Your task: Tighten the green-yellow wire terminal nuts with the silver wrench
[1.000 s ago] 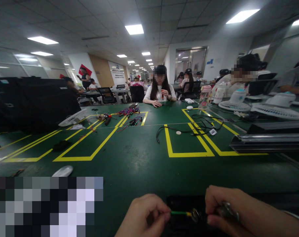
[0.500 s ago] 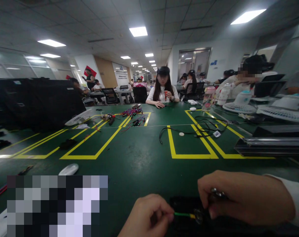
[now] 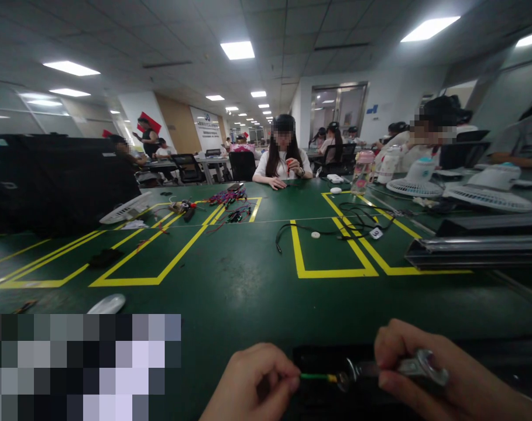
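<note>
My left hand [image 3: 259, 380], low in the middle of the view, pinches the end of a green-and-yellow wire [image 3: 316, 377]. The wire runs right to a yellow sleeve and a small shiny fitting. My right hand [image 3: 459, 365] is closed round a silver wrench [image 3: 366, 369], its fingers covering the middle of the shaft. One wrench end is at the fitting, and an open jaw shows at the other end beside my palm. Whether the near end sits on a nut I cannot tell. Beneath both hands lies a dark, flat piece [image 3: 309, 355], mostly in shadow.
The green table [image 3: 239, 292] carries yellow tape outlines. Black cables [image 3: 357, 217], bundled wires [image 3: 230, 196], dark metal profiles [image 3: 480, 242] and white fans [image 3: 415, 186] lie about it. A black case [image 3: 59, 181] stands left. A person [image 3: 283, 158] sits opposite. A pixelated patch hides the lower left.
My right hand has turned and shifted right and down, bringing more of the wrench into sight. My left hand still pinches the wire. The whole view has shifted slightly.
</note>
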The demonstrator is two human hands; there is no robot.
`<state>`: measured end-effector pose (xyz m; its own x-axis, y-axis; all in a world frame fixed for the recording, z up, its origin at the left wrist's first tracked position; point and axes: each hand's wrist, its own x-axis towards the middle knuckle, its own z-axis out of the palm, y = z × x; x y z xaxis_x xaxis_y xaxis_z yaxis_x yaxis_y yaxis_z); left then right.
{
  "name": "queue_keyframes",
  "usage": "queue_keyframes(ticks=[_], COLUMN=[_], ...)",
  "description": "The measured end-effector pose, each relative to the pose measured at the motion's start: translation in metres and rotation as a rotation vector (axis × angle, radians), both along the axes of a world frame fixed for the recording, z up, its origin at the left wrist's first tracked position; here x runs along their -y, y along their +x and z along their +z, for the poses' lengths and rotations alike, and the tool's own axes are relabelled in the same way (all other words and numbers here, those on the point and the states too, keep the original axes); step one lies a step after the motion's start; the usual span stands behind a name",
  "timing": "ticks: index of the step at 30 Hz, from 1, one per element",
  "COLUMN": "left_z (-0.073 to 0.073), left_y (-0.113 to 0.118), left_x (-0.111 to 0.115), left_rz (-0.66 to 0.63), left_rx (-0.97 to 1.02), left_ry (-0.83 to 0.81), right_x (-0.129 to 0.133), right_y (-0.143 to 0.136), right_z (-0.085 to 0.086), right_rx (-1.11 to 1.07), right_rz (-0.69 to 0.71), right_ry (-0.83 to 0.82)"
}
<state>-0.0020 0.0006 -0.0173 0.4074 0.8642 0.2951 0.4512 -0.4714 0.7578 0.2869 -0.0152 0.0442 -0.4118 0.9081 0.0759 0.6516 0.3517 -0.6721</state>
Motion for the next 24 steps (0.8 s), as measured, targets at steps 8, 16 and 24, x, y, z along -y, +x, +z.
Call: queue_keyframes(ticks=[8, 16, 24], left_z=[0.014, 0.011, 0.013], left_y=[0.000, -0.002, -0.001], left_x=[0.003, 0.001, 0.002], left_rz=[-0.010, -0.015, -0.009], left_rx=[-0.046, -0.078, -0.079], left_ry=[-0.051, -0.062, -0.078], right_x=[-0.002, -0.002, -0.009], right_y=[-0.007, -0.007, -0.016], right_z=[0.012, 0.010, 0.022], right_rx=[0.112, 0.099, 0.268], right_rz=[0.021, 0.037, 0.004], right_ry=[-0.037, -0.075, -0.176])
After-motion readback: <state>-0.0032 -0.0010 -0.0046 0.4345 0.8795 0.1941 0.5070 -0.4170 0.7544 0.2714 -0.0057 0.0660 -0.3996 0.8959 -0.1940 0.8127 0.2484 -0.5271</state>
